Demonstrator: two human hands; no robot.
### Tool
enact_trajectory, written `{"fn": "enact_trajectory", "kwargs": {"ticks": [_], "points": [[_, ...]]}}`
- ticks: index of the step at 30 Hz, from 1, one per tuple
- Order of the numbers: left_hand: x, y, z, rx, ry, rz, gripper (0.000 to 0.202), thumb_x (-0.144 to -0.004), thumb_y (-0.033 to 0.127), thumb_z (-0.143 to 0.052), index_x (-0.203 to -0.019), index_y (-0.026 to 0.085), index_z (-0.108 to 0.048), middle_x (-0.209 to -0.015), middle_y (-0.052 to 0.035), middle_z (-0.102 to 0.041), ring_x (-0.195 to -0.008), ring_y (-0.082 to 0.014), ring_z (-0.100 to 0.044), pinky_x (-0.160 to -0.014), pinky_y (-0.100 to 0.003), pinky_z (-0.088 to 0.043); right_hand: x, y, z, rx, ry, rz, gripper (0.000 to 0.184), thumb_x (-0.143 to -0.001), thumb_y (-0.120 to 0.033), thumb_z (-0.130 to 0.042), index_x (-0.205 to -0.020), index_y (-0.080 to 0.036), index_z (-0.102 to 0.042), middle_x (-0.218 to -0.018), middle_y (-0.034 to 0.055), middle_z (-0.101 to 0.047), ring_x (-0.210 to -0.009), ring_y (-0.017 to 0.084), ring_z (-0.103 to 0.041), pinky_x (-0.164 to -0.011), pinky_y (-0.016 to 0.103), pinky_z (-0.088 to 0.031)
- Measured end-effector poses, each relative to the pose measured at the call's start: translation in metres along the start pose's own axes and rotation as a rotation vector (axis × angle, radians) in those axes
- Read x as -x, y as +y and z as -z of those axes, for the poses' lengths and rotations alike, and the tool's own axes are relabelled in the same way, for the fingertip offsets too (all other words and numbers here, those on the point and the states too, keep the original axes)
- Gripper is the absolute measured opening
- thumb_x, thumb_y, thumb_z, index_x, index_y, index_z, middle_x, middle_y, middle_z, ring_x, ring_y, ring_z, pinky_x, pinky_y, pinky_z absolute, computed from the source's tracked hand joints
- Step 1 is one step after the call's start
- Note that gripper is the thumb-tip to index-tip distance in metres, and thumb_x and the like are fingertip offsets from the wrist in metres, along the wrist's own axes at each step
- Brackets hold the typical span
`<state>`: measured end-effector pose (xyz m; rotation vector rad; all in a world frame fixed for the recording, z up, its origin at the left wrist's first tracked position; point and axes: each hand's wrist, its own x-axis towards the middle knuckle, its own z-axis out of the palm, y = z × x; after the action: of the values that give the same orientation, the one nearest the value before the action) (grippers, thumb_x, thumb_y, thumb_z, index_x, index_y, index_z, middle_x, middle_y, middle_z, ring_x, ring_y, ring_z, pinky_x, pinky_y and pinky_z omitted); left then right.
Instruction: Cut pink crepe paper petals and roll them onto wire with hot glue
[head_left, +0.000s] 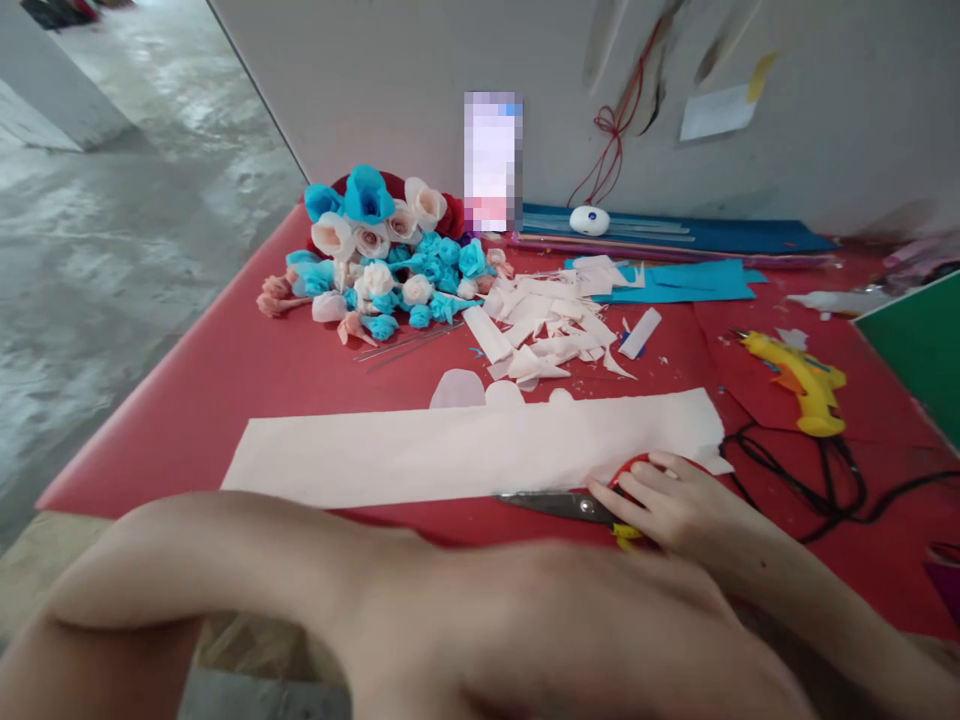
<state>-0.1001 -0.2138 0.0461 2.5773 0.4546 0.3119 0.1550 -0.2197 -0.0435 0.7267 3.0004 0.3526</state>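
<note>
My right hand (667, 500) is closed at the red handle of a pair of scissors (559, 503). The dark blades point left and lie flat along the near edge of a long white paper strip (420, 450). The strip stretches across the front of the red table, its right end torn uneven. My left arm reaches in from the left, and my left hand (570, 620) is large and blurred close to the camera, its fingers not made out. Rounded white paper petals (459, 388) peek out behind the strip.
Blue, white and pink paper flowers (375, 260) are heaped at the back left, beside white scraps (555, 320). Blue paper strips (675, 282) lie behind. A yellow glue gun (806, 380) with black cord (832, 490) lies right. A blurred-out phone (491, 160) leans on the wall.
</note>
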Motion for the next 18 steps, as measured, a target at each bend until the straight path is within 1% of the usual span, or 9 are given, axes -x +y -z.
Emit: {"fn": "enact_trajectory", "kwargs": {"ticks": [1, 2, 3, 4, 7, 9, 12, 14, 18], "points": [[-0.005, -0.010, 0.001, 0.059, 0.009, -0.045, 0.026, -0.087, 0.043, -0.038, -0.092, 0.033, -0.062, -0.083, -0.0039, -0.068, -0.088, -0.0176, -0.062, -0.076, -0.030, -0.053, 0.001, -0.001, 0.000, 0.004, -0.014, -0.006, 0.036, -0.078, -0.010, -0.041, -0.112, -0.012, -0.052, -0.083, 0.0061, -0.058, -0.070, 0.018, -0.046, -0.071, 0.035, -0.032], [-0.008, -0.022, 0.001, 0.214, 0.048, -0.120, 0.022, -0.086, 0.036, -0.043, -0.091, 0.025, -0.062, -0.084, -0.0061, -0.068, -0.086, -0.0163, -0.061, -0.075, -0.027, -0.053, 0.001, -0.001, 0.000, 0.012, -0.016, -0.014, 0.036, -0.078, -0.009, -0.040, -0.112, -0.013, -0.052, -0.082, 0.0059, -0.058, -0.070, 0.019, -0.046, -0.071, 0.035, -0.032], [-0.008, -0.035, -0.002, 0.297, 0.077, -0.102, 0.018, -0.087, 0.025, -0.046, -0.092, 0.018, -0.061, -0.089, -0.0084, -0.066, -0.086, -0.0145, -0.060, -0.076, -0.023, -0.052, 0.001, -0.002, -0.001, 0.023, -0.008, -0.023, 0.036, -0.078, -0.008, -0.039, -0.111, -0.013, -0.052, -0.082, 0.0057, -0.058, -0.070, 0.019, -0.046, -0.071, 0.035, -0.032], [-0.007, -0.050, -0.006, 0.293, 0.133, -0.085, 0.016, -0.087, 0.017, -0.046, -0.090, 0.015, -0.061, -0.087, -0.0092, -0.066, -0.082, -0.0138, -0.060, -0.073, -0.023, -0.051, 0.001, -0.003, -0.001, 0.038, 0.005, -0.036, 0.037, -0.078, -0.007, -0.037, -0.111, -0.013, -0.052, -0.081, 0.0056, -0.057, -0.070, 0.019, -0.046, -0.071, 0.035, -0.032], [0.006, -0.090, -0.024, 0.077, 0.090, -0.108, 0.015, -0.085, 0.022, -0.052, -0.091, 0.013, -0.062, -0.080, -0.0082, -0.068, -0.077, -0.0175, -0.060, -0.072, -0.030, -0.049, 0.001, -0.006, -0.002, 0.094, 0.040, -0.071, 0.040, -0.077, -0.004, -0.033, -0.110, -0.014, -0.051, -0.079, 0.0055, -0.056, -0.072, 0.020, -0.046, -0.070, 0.035, -0.031], [0.016, -0.107, -0.034, -0.082, 0.105, -0.110, 0.020, -0.087, 0.018, -0.046, -0.101, 0.012, -0.060, -0.094, -0.0110, -0.068, -0.089, -0.0209, -0.059, -0.080, -0.035, -0.047, 0.003, -0.008, -0.002, 0.131, 0.015, -0.102, 0.044, -0.075, -0.003, -0.032, -0.113, -0.015, -0.050, -0.078, 0.0059, -0.056, -0.072, 0.021, -0.047, -0.069, 0.035, -0.031], [0.025, -0.117, -0.045, -0.169, 0.049, -0.104, 0.029, -0.088, 0.014, -0.041, -0.114, 0.014, -0.053, -0.115, -0.0122, -0.060, -0.108, -0.0226, -0.051, -0.091, -0.038, -0.042, 0.007, -0.010, -0.003, 0.200, -0.091, -0.150, 0.051, -0.073, -0.005, -0.033, -0.122, -0.016, -0.045, -0.080, 0.0083, -0.056, -0.075, 0.024, -0.050, -0.070, 0.040, -0.032], [0.027, -0.118, -0.050, -0.172, 0.026, -0.096, 0.030, -0.088, 0.015, -0.040, -0.116, 0.014, -0.052, -0.118, -0.0122, -0.058, -0.110, -0.0224, -0.049, -0.094, -0.039, -0.040, 0.008, -0.012, -0.004, 0.217, -0.144, -0.164, 0.055, -0.072, -0.008, -0.034, -0.127, -0.015, -0.040, -0.083, 0.0101, -0.056, -0.079, 0.027, -0.050, -0.071, 0.043, -0.033], [0.029, -0.119, -0.054, -0.179, 0.015, -0.084, 0.032, -0.088, 0.015, -0.039, -0.117, 0.013, -0.051, -0.121, -0.0120, -0.056, -0.113, -0.0227, -0.046, -0.096, -0.039, -0.038, 0.001, -0.015, -0.006, 0.148, -0.161, -0.167, 0.057, -0.069, -0.010, -0.039, -0.126, -0.010, -0.039, -0.084, 0.0102, -0.056, -0.080, 0.027, -0.050, -0.071, 0.042, -0.033]]}}
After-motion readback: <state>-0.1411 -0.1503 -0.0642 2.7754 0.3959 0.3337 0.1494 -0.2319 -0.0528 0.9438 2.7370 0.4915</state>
